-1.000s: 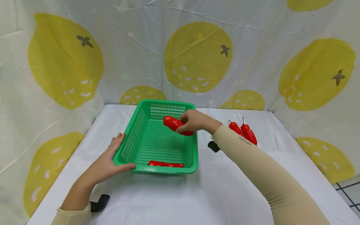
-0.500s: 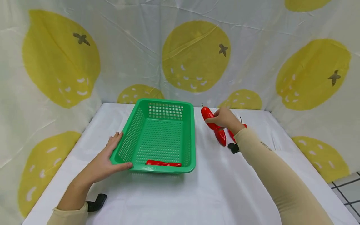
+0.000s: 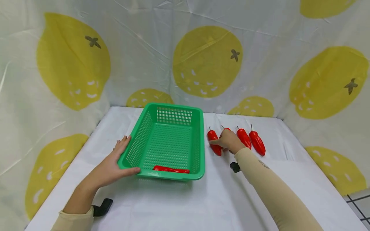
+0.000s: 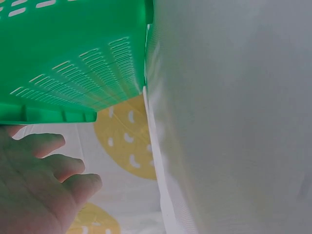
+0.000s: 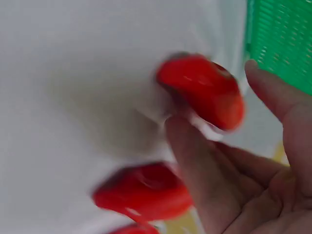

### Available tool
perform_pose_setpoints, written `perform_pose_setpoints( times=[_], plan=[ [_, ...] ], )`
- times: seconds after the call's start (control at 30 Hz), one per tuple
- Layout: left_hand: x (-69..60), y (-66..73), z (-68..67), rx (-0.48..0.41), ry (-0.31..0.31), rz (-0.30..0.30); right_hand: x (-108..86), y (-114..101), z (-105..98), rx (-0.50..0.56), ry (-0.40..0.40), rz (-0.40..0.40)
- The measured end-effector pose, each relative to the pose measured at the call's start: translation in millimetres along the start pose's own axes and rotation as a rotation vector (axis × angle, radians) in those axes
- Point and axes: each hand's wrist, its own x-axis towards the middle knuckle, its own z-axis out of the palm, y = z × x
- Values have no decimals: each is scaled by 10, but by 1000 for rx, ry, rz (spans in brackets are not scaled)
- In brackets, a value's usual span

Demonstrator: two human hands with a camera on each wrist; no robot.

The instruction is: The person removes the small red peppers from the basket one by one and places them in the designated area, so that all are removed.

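Note:
A green plastic basket (image 3: 167, 141) stands on the white cloth, with one red chili pepper (image 3: 171, 169) lying inside along its front wall. My left hand (image 3: 111, 166) rests at the basket's front left corner, thumb straight along the rim, fingers against the side. Right of the basket, my right hand (image 3: 229, 141) is over the leftmost pepper (image 3: 214, 141) of a row on the cloth. In the right wrist view, thumb and fingers are spread around that pepper (image 5: 204, 90), and a gap shows between it and the thumb. The hand partly hides a second pepper (image 3: 226, 129).
Further right in the row lie two more red peppers, one (image 3: 244, 137) near the right wrist and one (image 3: 257, 142) at the end. A lemon-print curtain (image 3: 138, 64) encloses the white-covered table (image 3: 162, 205) at the back and sides.
My right hand has carried a red pepper from above the basket to the right and down onto the cloth, and its fingers have loosened. The left hand stays at the basket.

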Motion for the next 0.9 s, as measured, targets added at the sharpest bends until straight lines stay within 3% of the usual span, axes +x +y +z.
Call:
perform_pose_setpoints(
  times=[0.1,0.2,0.3,0.43,0.6,0.77,0.9],
  plan=[
    [2,6,-15,2,-4,1,-73,-115,-253,-55,50,-69],
    [-9,9,-21,-1,-9,-5,-138,-278,-550,-58,55,-227],
    [-18,9,-18,-3,-8,-6,-188,-462,-807,-29,-5,-399],
    [-16,-1,-2,-11,-5,-11,-248,-714,-956,-91,-44,-490],
    [-31,-11,6,-19,-4,-19,-284,-1051,-829,-239,-101,-552],
    [-26,6,-3,-9,-6,-9,-341,-1401,-531,-338,-215,-632],
    [-8,21,-12,8,-4,-6,-410,-1639,-284,-425,-284,-648]
  ],
)
